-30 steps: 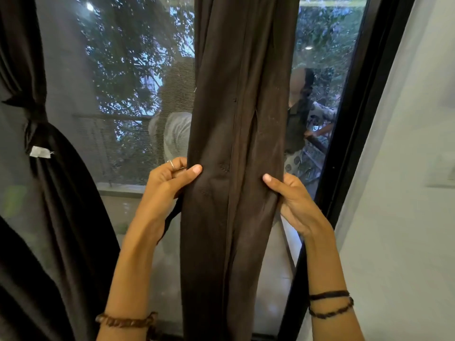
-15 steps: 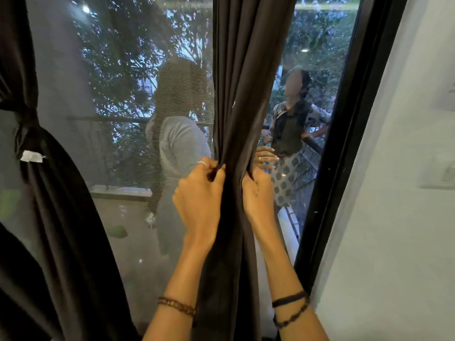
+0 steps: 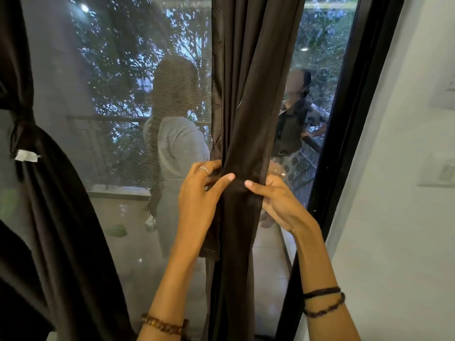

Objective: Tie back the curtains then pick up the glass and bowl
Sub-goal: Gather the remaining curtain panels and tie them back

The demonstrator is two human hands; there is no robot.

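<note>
- Right curtain [image 3: 248, 99]: dark brown fabric, hanging in the middle of the window, gathered into a narrow column of folds. It is pinched in at mid-height, fuller above the pinch and slack below it.
- Handling, as a judgement: soft, limp and light cloth with a matte surface. It should bunch easily and is not fragile, but loose folds may slide out of a slack wrap. The best hold is at the gathered waist, with the whole bundle encircled, not one fold.
- Left hand [image 3: 199, 195]: on the curtain's left side at the waist. The thumb presses across the front and the fingers curl around the fabric edge. It wears a ring; a beaded bracelet sits on the wrist.
- Right hand [image 3: 278, 203]: on the curtain's right side at the same height, gripping the bundle with the thumb on the front. The two thumbs nearly meet; the hands are close together, clamped on the cloth.
- Left curtain [image 3: 37, 168]: well to the left of the right curtain, already knotted, with a white tag [image 3: 25, 155] just below the knot.
- Window frame [image 3: 344, 143]: black, just right of the right curtain; a white wall lies beyond it.
- Through the glass behind the curtain: two people, a railing and trees.
- Glass and bowl: not in view.
</note>
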